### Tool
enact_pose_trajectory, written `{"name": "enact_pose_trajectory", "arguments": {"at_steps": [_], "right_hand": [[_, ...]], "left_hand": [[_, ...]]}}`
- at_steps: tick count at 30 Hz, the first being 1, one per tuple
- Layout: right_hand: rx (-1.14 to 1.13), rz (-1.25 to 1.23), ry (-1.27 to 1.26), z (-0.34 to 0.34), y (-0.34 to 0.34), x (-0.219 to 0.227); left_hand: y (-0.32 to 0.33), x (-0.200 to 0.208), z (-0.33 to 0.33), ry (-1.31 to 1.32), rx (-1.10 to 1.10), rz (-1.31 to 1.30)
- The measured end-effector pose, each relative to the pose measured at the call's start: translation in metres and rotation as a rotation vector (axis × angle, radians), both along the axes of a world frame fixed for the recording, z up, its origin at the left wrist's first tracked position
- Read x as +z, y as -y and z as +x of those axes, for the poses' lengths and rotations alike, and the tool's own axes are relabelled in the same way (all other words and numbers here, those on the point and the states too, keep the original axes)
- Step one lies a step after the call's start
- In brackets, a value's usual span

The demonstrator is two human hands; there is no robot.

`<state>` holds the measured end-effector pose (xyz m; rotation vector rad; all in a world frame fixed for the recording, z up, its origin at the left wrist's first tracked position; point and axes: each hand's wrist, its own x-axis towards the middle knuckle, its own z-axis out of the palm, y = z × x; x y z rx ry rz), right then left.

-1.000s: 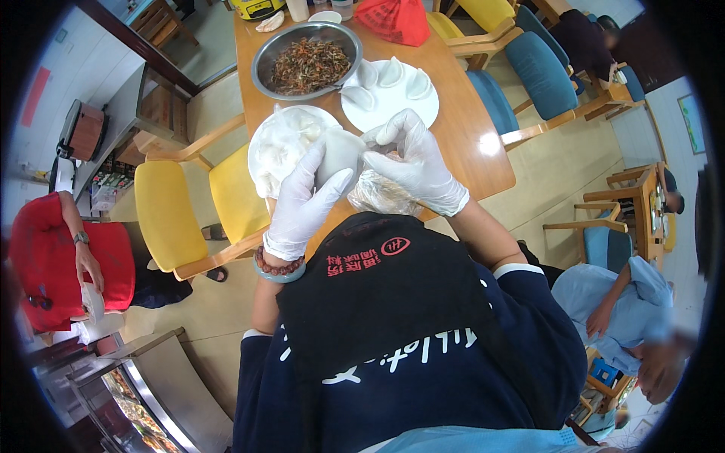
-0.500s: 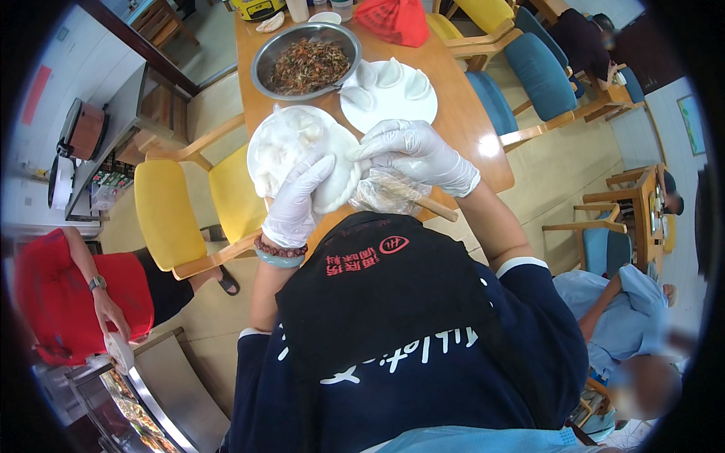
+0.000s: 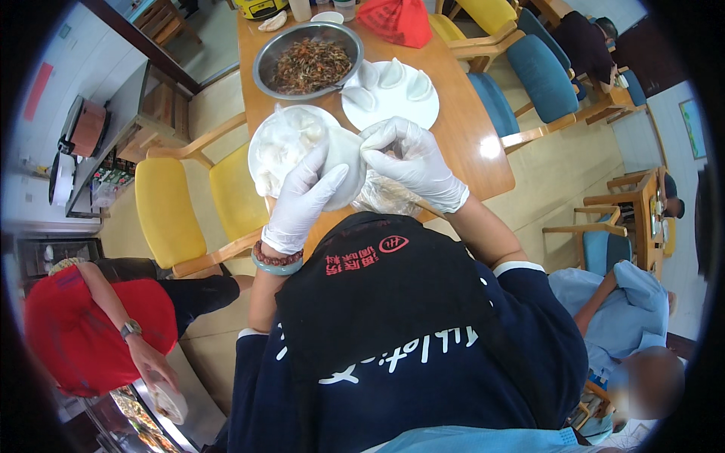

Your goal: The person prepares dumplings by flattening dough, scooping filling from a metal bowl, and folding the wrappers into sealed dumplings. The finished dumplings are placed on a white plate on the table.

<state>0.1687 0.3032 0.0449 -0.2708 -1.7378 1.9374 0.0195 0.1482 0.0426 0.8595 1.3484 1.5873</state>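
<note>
Both my hands wear thin white gloves. My left hand grips a large folded piece of white dough, a dumpling by its shape, with the thumb across it. My right hand pinches the dough's right edge between thumb and fingers. Part of the dough is hidden by the gloves. Behind my left hand stands a white plate bearing dough under clear plastic. Beyond my right hand, a second white plate carries several folded dumplings. A steel bowl of shredded brown and orange filling touches that plate's far-left side.
Crumpled clear plastic lies under my right hand. A red bag sits at the table's far end. Yellow chairs flank the left side, blue chairs the right. A person in red stands left, one in light blue right.
The dough has tilted up between my hands, and my right hand has shifted slightly, now covering the wooden stick. The person in red has moved nearer and lower.
</note>
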Motion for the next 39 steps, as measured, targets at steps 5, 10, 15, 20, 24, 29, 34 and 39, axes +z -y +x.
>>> {"name": "enact_pose_trajectory", "arguments": {"at_steps": [5,10,15,20,24,29,34,39], "right_hand": [[-0.096,-0.036,-0.056,-0.004,0.003,0.001],[-0.127,0.009,-0.010,-0.003,0.001,-0.003],[0.078,0.194,0.011,0.005,-0.019,0.003],[0.243,0.611,-0.032,0.011,-0.049,0.006],[0.195,0.586,-0.056,0.007,-0.047,-0.003],[0.076,0.652,-0.175,-0.004,-0.031,-0.016],[-0.065,0.723,-0.217,-0.013,-0.022,-0.023],[-0.014,0.372,-0.097,-0.009,-0.012,-0.022]], "left_hand": [[0.001,0.002,0.007,-0.298,0.056,0.015],[-0.004,-0.005,0.010,-0.236,0.077,-0.020],[-0.005,-0.012,0.002,0.233,0.028,-0.018],[-0.006,-0.019,-0.005,0.414,-0.145,-0.041],[-0.008,-0.021,-0.004,0.466,-0.220,-0.052],[-0.005,-0.016,-0.004,0.524,-0.243,-0.025],[-0.005,-0.014,-0.003,0.506,-0.140,-0.014],[-0.002,-0.014,-0.004,0.214,0.004,-0.078]]}}
